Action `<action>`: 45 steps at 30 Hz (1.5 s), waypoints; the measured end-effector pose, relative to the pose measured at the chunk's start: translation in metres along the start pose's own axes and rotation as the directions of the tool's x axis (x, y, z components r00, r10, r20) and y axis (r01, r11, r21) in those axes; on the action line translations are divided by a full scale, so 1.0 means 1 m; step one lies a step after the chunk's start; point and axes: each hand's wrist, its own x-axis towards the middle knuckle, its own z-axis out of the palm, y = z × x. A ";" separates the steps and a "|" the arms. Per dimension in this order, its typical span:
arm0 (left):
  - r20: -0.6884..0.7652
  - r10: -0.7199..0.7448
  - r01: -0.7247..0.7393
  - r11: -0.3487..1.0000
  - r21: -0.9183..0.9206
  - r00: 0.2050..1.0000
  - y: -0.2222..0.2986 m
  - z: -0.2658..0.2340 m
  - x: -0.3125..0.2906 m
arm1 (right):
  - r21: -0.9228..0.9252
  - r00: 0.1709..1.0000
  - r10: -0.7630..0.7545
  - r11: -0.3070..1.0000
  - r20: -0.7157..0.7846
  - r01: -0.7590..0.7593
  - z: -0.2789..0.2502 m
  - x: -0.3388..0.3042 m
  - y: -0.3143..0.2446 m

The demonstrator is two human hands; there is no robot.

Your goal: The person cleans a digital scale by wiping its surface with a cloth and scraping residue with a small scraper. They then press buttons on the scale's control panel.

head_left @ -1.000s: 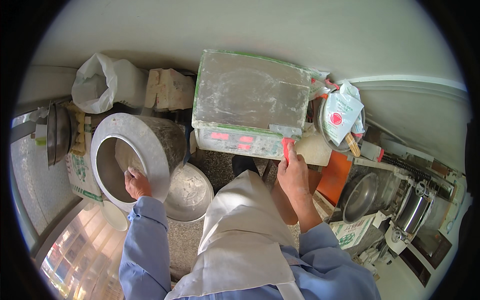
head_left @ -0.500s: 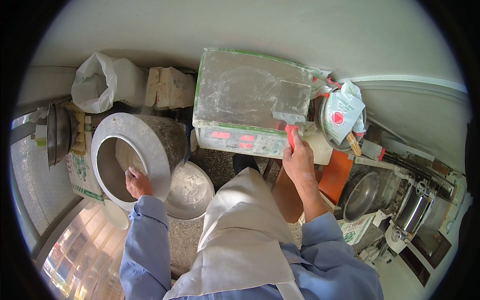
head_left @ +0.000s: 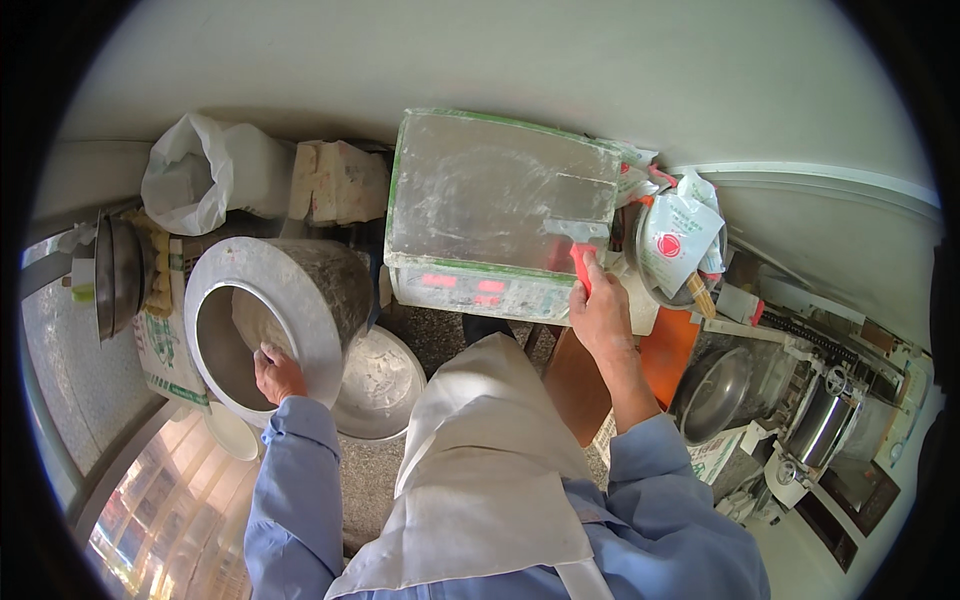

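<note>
While the left hand [head_left: 275,372] curls over the lower rim of the big tilted metal pot [head_left: 270,325], fingers hooked inside the mouth and closed on the edge, the right hand [head_left: 600,312] reaches up to the weighing scale [head_left: 500,215] with its grip wrapped around the red handle of a scraper [head_left: 578,245], whose pale blade lies flat on the dusty steel platform near its right front corner.

Things crowd close on every side. A shallow metal bowl [head_left: 380,385] sits just beside the pot, touching or nearly touching its wall, right below the scale's front panel with its red lit displays. Behind the pot stand a white plastic bag [head_left: 205,180] and a pale wrapped block [head_left: 340,182], both against the wall. Left of the pot, a stack of dark pans [head_left: 115,275] stands on edge – little room there. Right of the scale, a printed white packet [head_left: 675,240] leans over a round container, just beside the scraper hand; below it an orange board [head_left: 665,355] and a steel pan [head_left: 715,390] fill the counter edge. A white apron [head_left: 485,460] covers the middle – the speckled floor [head_left: 440,325] shows only in a narrow strip between pot, bowl and scale.
</note>
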 end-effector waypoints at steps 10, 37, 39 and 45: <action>-0.014 -0.003 0.004 1.000 0.021 1.000 0.004 -0.002 -0.001 | 0.023 1.000 0.014 1.000 0.019 -0.014 -0.002 -0.006 0.003; -0.029 0.033 -0.031 0.998 0.062 0.999 -0.014 0.006 0.009 | 0.116 0.994 -0.105 0.987 -0.039 0.109 -0.001 -0.008 0.030; -0.049 0.042 -0.040 0.998 0.049 0.998 -0.015 0.008 0.010 | 0.086 0.991 -0.127 0.988 -0.044 0.130 -0.007 -0.009 0.037; -0.014 0.009 -0.008 0.998 0.064 1.000 -0.018 0.007 0.010 | -0.056 0.986 -0.160 0.985 0.051 0.163 -0.056 -0.002 0.073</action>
